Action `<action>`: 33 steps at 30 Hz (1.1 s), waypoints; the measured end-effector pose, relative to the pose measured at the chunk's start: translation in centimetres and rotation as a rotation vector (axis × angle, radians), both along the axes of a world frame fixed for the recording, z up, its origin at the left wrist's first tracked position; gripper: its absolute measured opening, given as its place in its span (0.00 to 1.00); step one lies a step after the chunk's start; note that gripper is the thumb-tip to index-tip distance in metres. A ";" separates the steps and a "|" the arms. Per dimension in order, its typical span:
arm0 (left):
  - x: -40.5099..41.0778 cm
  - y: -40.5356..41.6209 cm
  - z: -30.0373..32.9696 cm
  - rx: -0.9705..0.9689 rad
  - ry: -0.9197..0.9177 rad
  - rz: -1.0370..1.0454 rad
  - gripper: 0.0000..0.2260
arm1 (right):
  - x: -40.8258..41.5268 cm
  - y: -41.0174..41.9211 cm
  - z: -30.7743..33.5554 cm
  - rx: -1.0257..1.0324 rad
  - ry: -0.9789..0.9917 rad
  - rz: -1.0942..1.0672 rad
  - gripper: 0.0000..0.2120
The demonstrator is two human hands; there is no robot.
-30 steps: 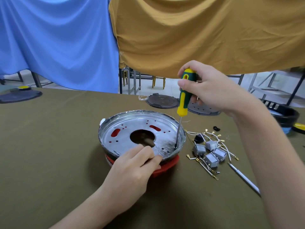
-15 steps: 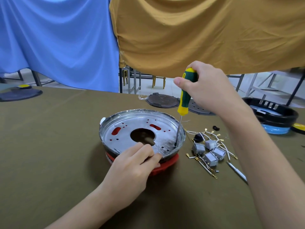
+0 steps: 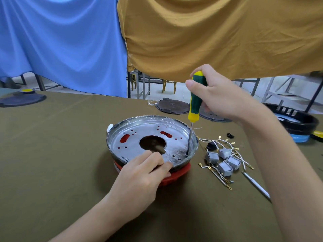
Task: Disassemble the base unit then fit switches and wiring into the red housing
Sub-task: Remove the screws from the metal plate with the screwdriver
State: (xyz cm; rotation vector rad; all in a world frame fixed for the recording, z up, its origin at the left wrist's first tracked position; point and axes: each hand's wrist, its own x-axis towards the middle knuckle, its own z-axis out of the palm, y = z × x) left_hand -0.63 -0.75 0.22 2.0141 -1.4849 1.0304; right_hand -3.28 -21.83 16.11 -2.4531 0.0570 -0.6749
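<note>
Roughly, stage: disassembly under way; tray [image 3: 139, 137] sat on housing [image 3: 174, 175].
Right hand [image 3: 222, 98]: curled round screwdriver [image 3: 195, 100], tip at tray's right edge, apparently on a screw.
Left hand [image 3: 139, 179]: fingers bent, pressing tray's near rim.
Left to do: switches [image 3: 225, 161] and wiring lay loose right of tray, unfitted.

A blue cloth [image 3: 57, 44] hangs at ten o'clock, an ochre cloth [image 3: 218, 35] at one. Two dark round lids [image 3: 172, 105] lie at twelve; a black tub [image 3: 297, 119] sits at three.
</note>
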 end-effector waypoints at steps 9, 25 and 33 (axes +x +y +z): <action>0.0 0.1 0.0 0.008 0.058 -0.024 0.07 | 1.2 0.1 -1.4 -0.104 -0.248 0.157 0.11; 1.7 0.6 0.6 -0.611 0.564 0.376 0.14 | -6.5 -2.7 -10.0 0.218 -0.522 -0.224 0.14; 3.7 1.2 -0.2 -0.877 1.218 0.269 0.24 | -8.7 1.0 -15.8 -0.403 -0.257 -0.154 0.10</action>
